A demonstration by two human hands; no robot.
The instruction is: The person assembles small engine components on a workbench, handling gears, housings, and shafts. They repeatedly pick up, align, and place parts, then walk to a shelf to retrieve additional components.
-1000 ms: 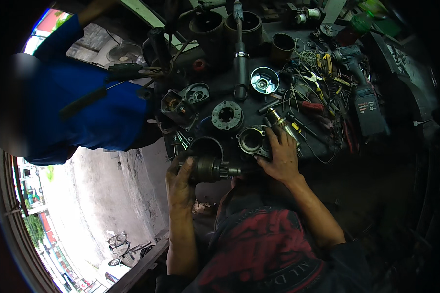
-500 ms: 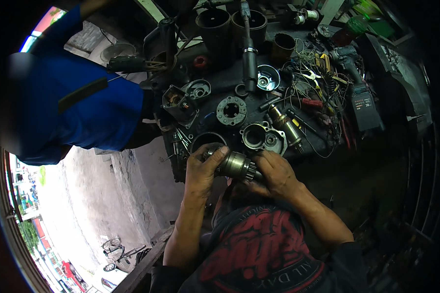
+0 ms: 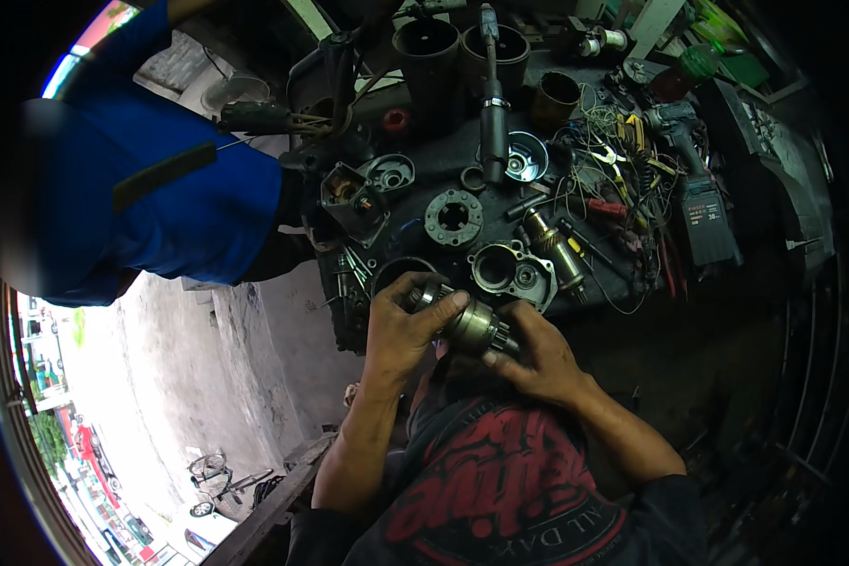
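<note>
Above my lap, just off the bench's front edge, my left hand [image 3: 398, 330] is closed round a starter drive gear [image 3: 474, 326], a shiny metal cylinder with a toothed pinion. My right hand [image 3: 545, 357] pinches the pinion end between thumb and fingers. The part tilts down to the right. Beyond it on the bench lies a cast aluminium gear housing [image 3: 491, 274] with round openings. A round, holed metal plate [image 3: 434, 226] sits farther back. To the right rests an armature [image 3: 558, 247] with a copper-coloured end. The hands hide part of a dark ring-shaped body [image 3: 383, 274].
A dark cylindrical tool [image 3: 493, 141] stands behind the plate, near a shiny metal cup [image 3: 538, 158]. Tangled wires and pliers [image 3: 609, 157] lie right, beside a cordless drill [image 3: 690, 156]. An open motor housing [image 3: 357, 212] is at left. A person in blue [image 3: 198, 203] stands left.
The drive gear has turned so its pinion tips lower and toward the right. My right hand has shifted its fingers on the pinion, with the thumb now showing below. The view has shifted slightly.
</note>
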